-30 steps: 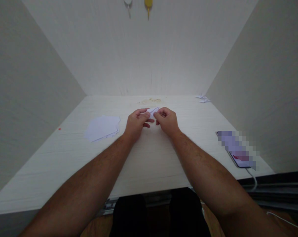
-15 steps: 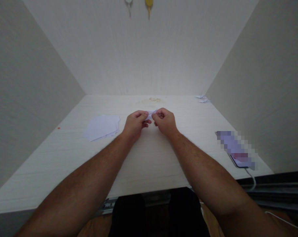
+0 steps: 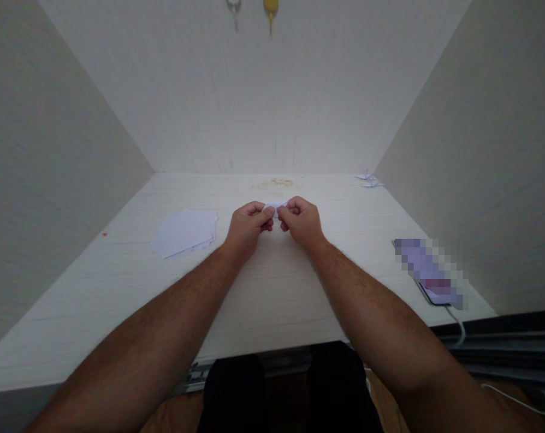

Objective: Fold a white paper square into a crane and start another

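Over the middle of the white table, a small piece of folded white paper is held between my two hands. My left hand pinches its left end, thumb on top and fingers curled beneath. On the other end, my right hand grips the paper between thumb and bent fingers. Both thumbs sit close together, and the hands cover much of the paper. To the left of my left hand lies a loose stack of white paper sheets.
Several small folded paper pieces lie in the far right corner of the table. A phone, partly blurred, rests at the right with a white cable. Walls enclose the back and both sides; two hooks hang above.
My left thumb has moved right along the paper, closer to my right thumb, and the left fingers have curled in further. The right hand has barely moved.
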Demonstrator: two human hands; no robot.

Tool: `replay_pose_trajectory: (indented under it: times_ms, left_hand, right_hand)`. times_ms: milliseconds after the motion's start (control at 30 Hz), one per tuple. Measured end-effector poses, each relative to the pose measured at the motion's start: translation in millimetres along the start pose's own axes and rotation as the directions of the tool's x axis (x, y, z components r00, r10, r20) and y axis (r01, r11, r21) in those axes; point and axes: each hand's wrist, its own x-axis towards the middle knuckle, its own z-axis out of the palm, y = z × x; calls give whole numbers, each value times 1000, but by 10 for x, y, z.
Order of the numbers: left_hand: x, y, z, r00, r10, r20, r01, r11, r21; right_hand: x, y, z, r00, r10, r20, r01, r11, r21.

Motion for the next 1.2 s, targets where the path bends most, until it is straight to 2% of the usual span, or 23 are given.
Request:
replay_pose_trajectory:
  times_ms: [533, 800, 1200]
  left_hand:
    - [10, 34, 16, 999, 17, -35, -16, 1000, 13]
    - [32, 33, -15, 999, 28, -44, -26, 999, 33]
    - [55, -16, -32, 999, 44, -15, -43, 998, 37]
  right_hand:
    - [9, -52, -16, 999, 20, 30, -23, 994, 103]
    - [1, -84, -29, 1000, -13, -6, 13, 992, 128]
    - [20, -63, -4, 995, -40, -87, 45, 997, 56]
